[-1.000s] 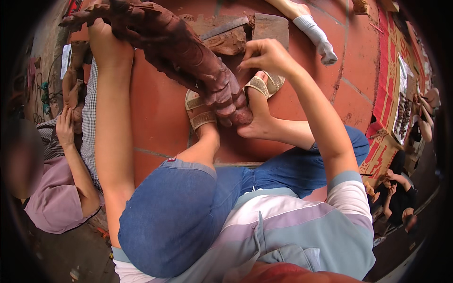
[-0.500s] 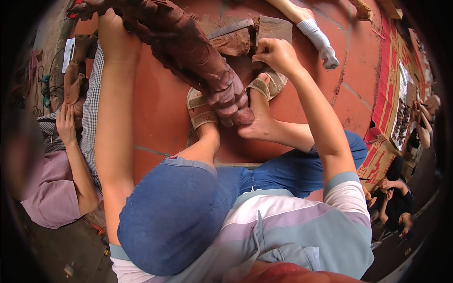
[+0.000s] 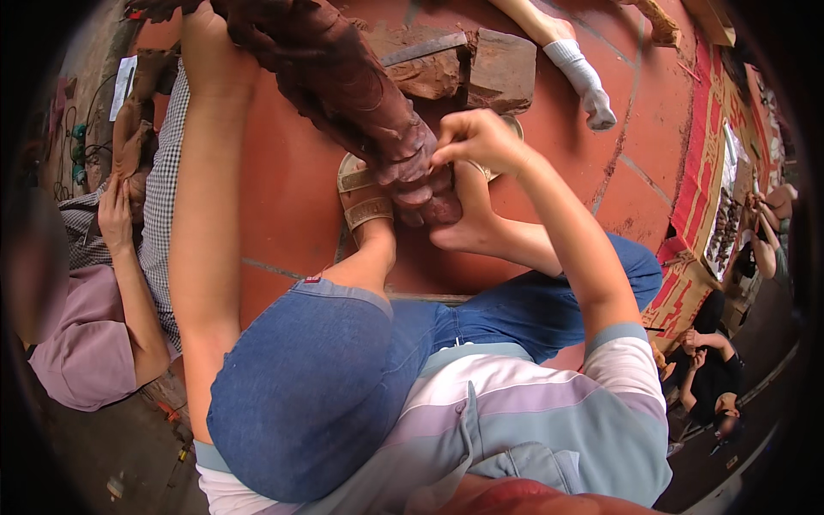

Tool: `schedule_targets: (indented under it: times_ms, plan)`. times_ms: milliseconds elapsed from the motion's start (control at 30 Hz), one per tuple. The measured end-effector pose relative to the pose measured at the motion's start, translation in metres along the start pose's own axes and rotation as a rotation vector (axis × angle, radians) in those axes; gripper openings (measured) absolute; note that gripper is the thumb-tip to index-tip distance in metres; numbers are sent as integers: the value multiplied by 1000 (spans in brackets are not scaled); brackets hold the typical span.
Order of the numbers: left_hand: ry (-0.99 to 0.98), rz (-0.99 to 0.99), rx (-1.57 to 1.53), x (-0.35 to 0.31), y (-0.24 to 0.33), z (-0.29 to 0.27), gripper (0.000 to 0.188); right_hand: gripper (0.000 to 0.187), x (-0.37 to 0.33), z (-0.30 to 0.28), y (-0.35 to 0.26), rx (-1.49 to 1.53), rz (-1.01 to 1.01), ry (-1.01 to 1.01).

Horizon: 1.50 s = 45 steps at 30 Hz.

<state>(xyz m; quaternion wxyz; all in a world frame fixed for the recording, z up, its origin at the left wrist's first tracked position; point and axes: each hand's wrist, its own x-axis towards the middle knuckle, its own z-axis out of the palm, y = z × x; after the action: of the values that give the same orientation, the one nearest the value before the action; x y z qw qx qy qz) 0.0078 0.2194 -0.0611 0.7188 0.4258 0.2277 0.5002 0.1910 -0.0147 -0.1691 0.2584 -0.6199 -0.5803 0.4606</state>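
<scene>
A long reddish-brown carved wooden piece (image 3: 343,94) slants from the upper left down to between my feet, its knobbly lower end by my bare heel. My right hand (image 3: 482,142) is closed in a pinch, with its fingertips at the carving's side near that lower end. Whatever the fingertips hold, if anything, is too small to make out. At the upper edge, my left hand (image 3: 202,26) is beside the carving's upper part, its fingers hidden or out of the picture. My sandals (image 3: 365,202) flank the carving's foot.
Rough wooden blocks (image 3: 502,69) and a flat grey bar (image 3: 425,49) lie beyond my feet on red floor tiles (image 3: 283,189). A socked foot (image 3: 584,81) is at the upper right. At left, a co-worker's hand (image 3: 116,210) touches another carving (image 3: 133,142). A patterned mat (image 3: 687,197) stretches along the right.
My right hand has come down and to the left, from above the sandal to the carving's lower part. The left hand has shifted slightly upward.
</scene>
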Motion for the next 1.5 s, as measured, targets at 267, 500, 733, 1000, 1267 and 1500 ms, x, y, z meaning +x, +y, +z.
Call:
schedule_targets:
  times_ms: [267,500,733,1000,1267,1500]
  plan:
    - [-15,57,50,1,0,1,29,17,0,-5,1,70,-6,-41]
    - [2,94,8,1,-1,2,27,16,-6,3,4,344,11,-57]
    - [50,120,78,-6,4,6,29,21,2,6,-15,32,-51,159]
    - [-50,99,90,5,-5,-10,29,22,4,-7,20,-176,192,249]
    - [7,50,32,2,-2,-2,33,23,-1,39,-8,-228,-118,302]
    - [-73,92,218,2,4,-18,39,18,-19,20,-6,102,-81,444]
